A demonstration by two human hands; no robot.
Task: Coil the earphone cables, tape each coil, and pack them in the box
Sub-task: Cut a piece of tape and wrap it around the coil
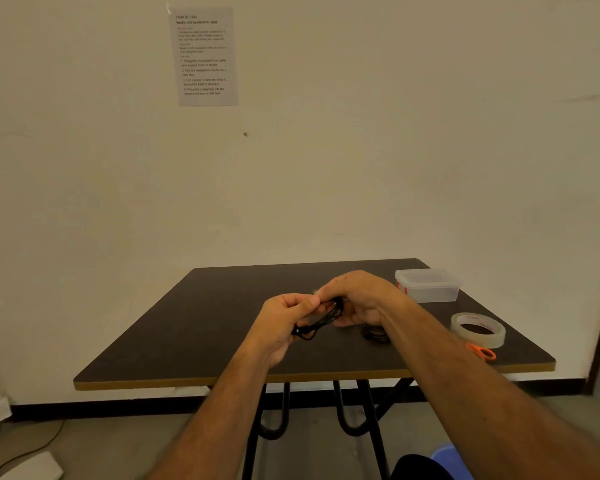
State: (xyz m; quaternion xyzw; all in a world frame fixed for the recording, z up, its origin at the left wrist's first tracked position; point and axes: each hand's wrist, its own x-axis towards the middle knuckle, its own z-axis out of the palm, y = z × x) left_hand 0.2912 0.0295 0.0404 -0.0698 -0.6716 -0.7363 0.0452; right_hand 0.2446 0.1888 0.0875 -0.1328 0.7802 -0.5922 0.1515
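Note:
Above the middle of the dark table, both my hands hold one black earphone cable coil. My left hand pinches its near end and my right hand grips its far end, fingers curled over it. A second black coil lies on the table just under my right wrist. The clear plastic box with its lid on stands at the back right. A roll of clear tape lies on the right side, and orange-handled scissors lie just in front of it.
The table stands against a plain wall with a printed instruction sheet taped up high. The table's front edge is near me. Black metal legs show below, with a blue object on the floor.

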